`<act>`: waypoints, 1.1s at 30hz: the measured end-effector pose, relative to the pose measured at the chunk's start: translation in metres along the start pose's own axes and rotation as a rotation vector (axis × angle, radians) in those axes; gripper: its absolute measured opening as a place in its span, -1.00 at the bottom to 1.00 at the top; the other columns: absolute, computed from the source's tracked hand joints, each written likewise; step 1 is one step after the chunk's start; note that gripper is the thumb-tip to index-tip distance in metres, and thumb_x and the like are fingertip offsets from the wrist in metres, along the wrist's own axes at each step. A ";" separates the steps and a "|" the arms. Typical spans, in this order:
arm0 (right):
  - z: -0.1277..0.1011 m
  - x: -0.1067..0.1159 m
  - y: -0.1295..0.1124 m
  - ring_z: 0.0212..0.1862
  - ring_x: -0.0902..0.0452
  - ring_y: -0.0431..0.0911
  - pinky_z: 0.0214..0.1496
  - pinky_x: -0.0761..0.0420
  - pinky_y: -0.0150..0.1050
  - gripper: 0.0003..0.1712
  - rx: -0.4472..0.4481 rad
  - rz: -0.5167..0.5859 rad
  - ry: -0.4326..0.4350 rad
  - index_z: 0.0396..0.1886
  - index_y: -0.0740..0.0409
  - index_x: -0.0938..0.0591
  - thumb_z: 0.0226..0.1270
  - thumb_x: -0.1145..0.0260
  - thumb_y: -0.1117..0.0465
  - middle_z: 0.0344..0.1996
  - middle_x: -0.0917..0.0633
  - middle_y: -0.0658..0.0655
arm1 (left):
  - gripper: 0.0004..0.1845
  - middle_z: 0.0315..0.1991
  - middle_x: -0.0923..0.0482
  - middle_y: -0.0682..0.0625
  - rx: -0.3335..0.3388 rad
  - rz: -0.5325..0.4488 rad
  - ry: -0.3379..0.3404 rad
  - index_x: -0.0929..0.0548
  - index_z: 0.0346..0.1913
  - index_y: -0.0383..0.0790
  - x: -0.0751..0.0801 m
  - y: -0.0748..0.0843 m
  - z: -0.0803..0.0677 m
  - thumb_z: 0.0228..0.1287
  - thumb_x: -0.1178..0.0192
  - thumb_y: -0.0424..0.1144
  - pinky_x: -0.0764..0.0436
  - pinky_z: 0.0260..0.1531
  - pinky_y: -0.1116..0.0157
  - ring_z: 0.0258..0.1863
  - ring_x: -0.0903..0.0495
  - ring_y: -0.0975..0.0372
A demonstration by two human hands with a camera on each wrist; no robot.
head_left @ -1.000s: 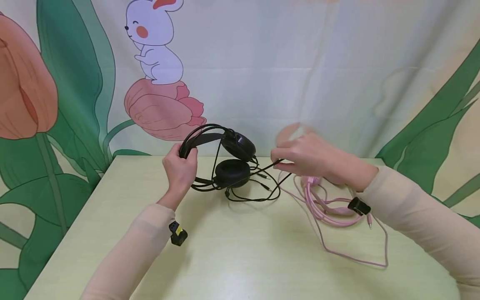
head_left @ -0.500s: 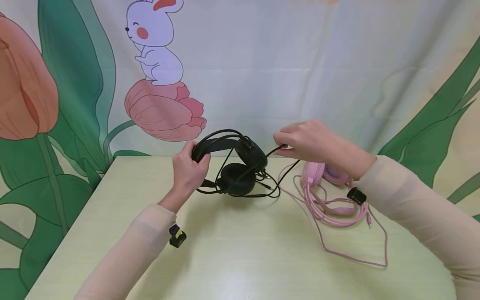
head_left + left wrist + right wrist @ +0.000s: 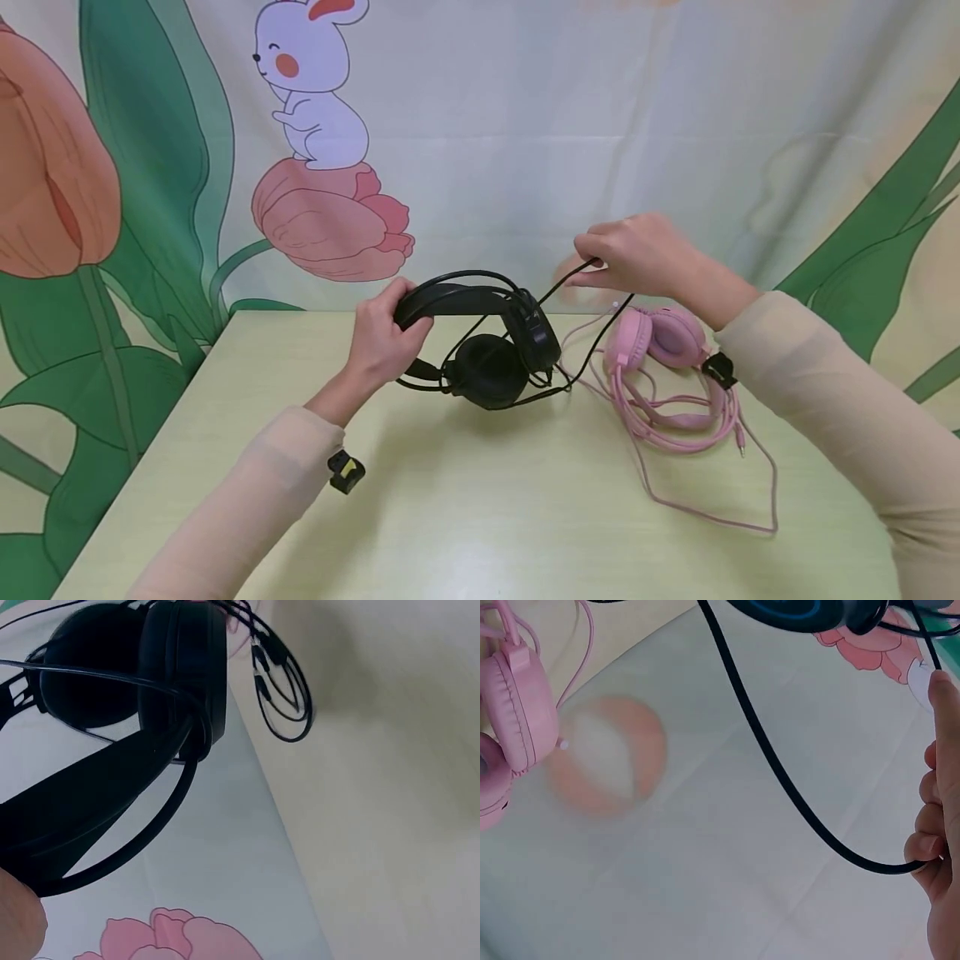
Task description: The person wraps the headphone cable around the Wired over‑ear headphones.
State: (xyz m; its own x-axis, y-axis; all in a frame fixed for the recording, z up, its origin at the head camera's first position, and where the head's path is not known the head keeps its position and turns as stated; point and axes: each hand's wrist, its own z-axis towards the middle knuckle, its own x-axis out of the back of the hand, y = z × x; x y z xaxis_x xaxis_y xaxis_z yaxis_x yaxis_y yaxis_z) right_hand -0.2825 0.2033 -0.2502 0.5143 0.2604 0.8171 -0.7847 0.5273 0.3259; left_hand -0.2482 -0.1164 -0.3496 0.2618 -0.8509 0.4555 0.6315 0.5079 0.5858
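A pair of black headphones [image 3: 491, 371] is held above the table by my left hand [image 3: 386, 333], which grips the headband. In the left wrist view the padded strap [image 3: 97, 787] and thin outer hoop run into that hand, and several cable plugs [image 3: 260, 675] dangle from the earcups. My right hand [image 3: 637, 254] holds the black cable [image 3: 780, 769] up to the right, its fingers curled round it. A loop of the cable hangs between that hand and the headphones. Below my right hand lie pink headphones [image 3: 678, 337].
The pink cable [image 3: 712, 518] is coiled by the pink headphones, with a long loop reaching toward the front. A pale table [image 3: 465, 500] lies beneath. Behind its back edge hangs a curtain [image 3: 525, 167] printed with a rabbit and tulips.
Both hands have moved to the right. The right hand has risen, drawing the cable up, and the black headphones have shifted right with the left hand and turned a little.
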 end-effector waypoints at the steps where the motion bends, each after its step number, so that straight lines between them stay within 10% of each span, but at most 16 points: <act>1: 0.000 0.000 0.002 -0.76 -0.10 -0.23 -0.73 -0.01 -0.36 -0.52 -0.012 -0.002 -0.008 -0.67 0.04 -0.31 0.00 -0.37 -0.12 -0.76 -0.35 -0.10 | -0.90 -0.68 -0.43 -0.04 -0.011 -0.008 -0.009 -0.49 -0.39 -0.26 0.001 0.002 0.000 -0.01 -0.07 -0.31 -0.33 -0.73 0.31 -0.70 -0.36 0.21; 11: 0.002 0.004 0.006 -0.67 -0.20 -0.27 -0.68 -0.12 -0.36 -0.61 -0.179 0.117 -0.157 -0.66 -0.05 -0.37 0.06 -0.35 -0.09 -0.69 -0.42 -0.15 | -0.97 -0.69 -0.34 0.00 0.053 -0.124 -0.066 -0.48 -0.44 -0.27 0.006 0.001 -0.004 0.05 -0.05 -0.38 -0.26 -0.70 0.36 -0.69 -0.30 0.23; 22: 0.002 -0.003 0.010 -0.58 -0.29 -0.23 -0.56 -0.28 -0.33 -0.83 -0.234 0.220 -0.168 -0.45 0.01 -0.53 0.18 -0.29 0.05 -0.60 -0.44 -0.08 | -0.86 -0.77 -0.11 0.03 0.370 -0.743 -0.280 -0.25 -0.49 -0.40 0.007 0.000 -0.008 0.22 0.20 -0.44 -0.09 -0.79 0.38 -0.81 -0.09 0.28; 33: 0.000 -0.023 0.006 -0.58 -0.24 -0.23 -0.52 -0.27 -0.34 -0.82 -0.278 0.284 -0.157 -0.48 0.02 -0.54 0.18 -0.29 0.05 -0.64 -0.41 -0.09 | -0.77 -0.76 -0.05 0.08 0.430 -0.958 -0.362 -0.22 -0.56 -0.32 0.004 -0.009 -0.014 0.21 0.19 -0.30 -0.02 -0.79 0.37 -0.81 -0.02 0.28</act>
State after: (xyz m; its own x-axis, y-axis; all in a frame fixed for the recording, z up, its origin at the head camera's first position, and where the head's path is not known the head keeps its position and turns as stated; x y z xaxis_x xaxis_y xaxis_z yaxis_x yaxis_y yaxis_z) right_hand -0.2990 0.2006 -0.2665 0.2158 0.3115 0.9254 -0.7534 0.6560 -0.0452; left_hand -0.2427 -0.1262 -0.3620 -0.4723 -0.8624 -0.1822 0.1347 -0.2749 0.9520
